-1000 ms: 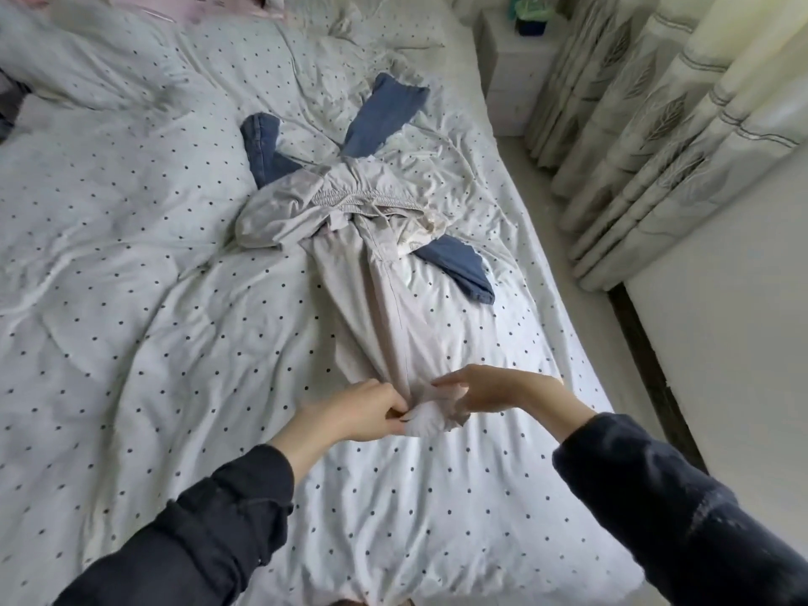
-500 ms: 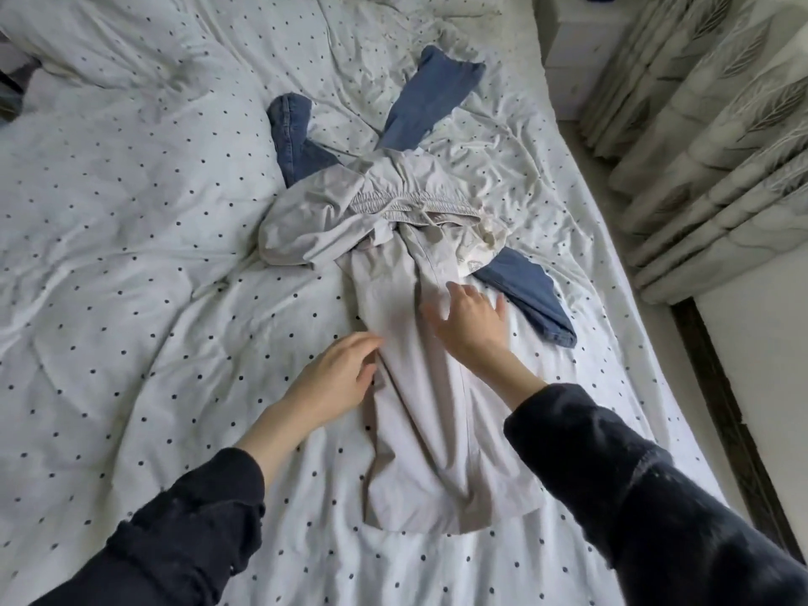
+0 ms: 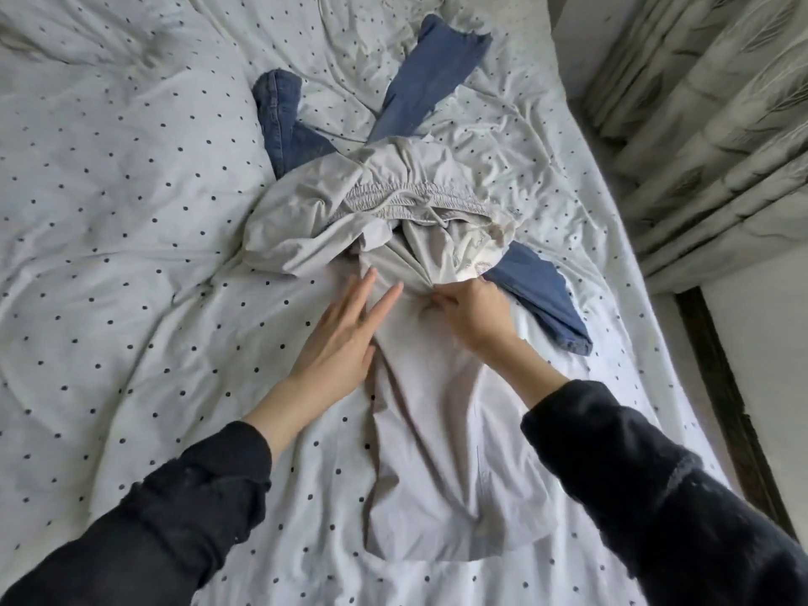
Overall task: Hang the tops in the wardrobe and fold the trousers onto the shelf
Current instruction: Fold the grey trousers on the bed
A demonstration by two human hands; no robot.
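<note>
Pale grey trousers (image 3: 437,452) with a drawstring waistband lie on the bed, one leg stretched toward me and the other bunched to the left. My left hand (image 3: 345,334) lies flat with straight fingers on the left edge of the stretched leg. My right hand (image 3: 472,312) has its fingers curled into the gathered grey fabric just below the waistband. Blue jeans (image 3: 428,89) lie underneath the grey trousers, with parts sticking out at the top, the left and the right.
The bed (image 3: 131,255) has a white cover with dark dots, much wrinkled. Patterned curtains (image 3: 708,137) hang at the right. A strip of floor and a dark skirting edge (image 3: 734,422) run along the bed's right side.
Both hands have let go of the leg's hem and moved up the trouser leg toward the waistband. The leg now lies flat on the bed. The camera has come closer.
</note>
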